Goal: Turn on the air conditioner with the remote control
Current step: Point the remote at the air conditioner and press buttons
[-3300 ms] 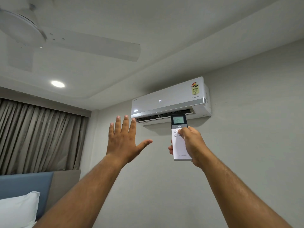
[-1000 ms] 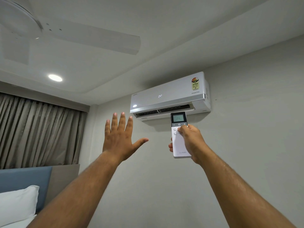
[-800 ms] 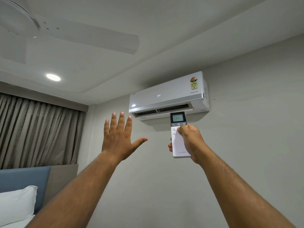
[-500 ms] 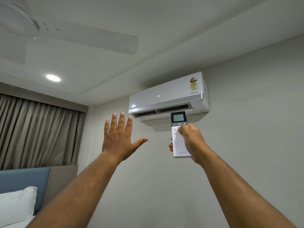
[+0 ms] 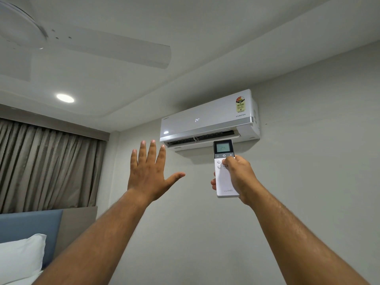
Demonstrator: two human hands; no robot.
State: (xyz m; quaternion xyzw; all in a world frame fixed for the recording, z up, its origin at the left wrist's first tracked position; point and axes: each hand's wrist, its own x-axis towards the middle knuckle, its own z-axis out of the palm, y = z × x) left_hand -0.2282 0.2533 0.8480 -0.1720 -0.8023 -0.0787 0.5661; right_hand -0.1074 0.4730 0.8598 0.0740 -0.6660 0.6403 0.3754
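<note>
Leftmost, a white pillow point(image 5: 19, 258) lies against a blue headboard point(image 5: 30, 225), with pleated grey-brown curtains point(image 5: 47, 167) hanging above them. Overhead, a white ceiling fan point(image 5: 86, 41) stretches one blade across the ceiling, and a round recessed light point(image 5: 65, 98) glows below it. Further right, the left hand point(image 5: 149, 173) is raised with its back to the camera, empty, fingers straight and thumb spread wide toward the right. High on the grey wall point(image 5: 308, 161) hangs the air conditioner point(image 5: 207, 120), a long white unit with a silver strip along its lower edge, "24°" lit on its front panel, a colourful label and the word INVERTER near its right end, and a dark slot open underneath. Just below that slot, the right hand point(image 5: 239, 177) grips the remote control point(image 5: 225, 171) upright, its top toward the unit; the slim white body has a dark head with a lit greenish screen reading 24, a row of minus, power and plus keys, small round buttons beneath, and LLOYD printed near the bottom. The thumb lies over the buttons just below the power row
</note>
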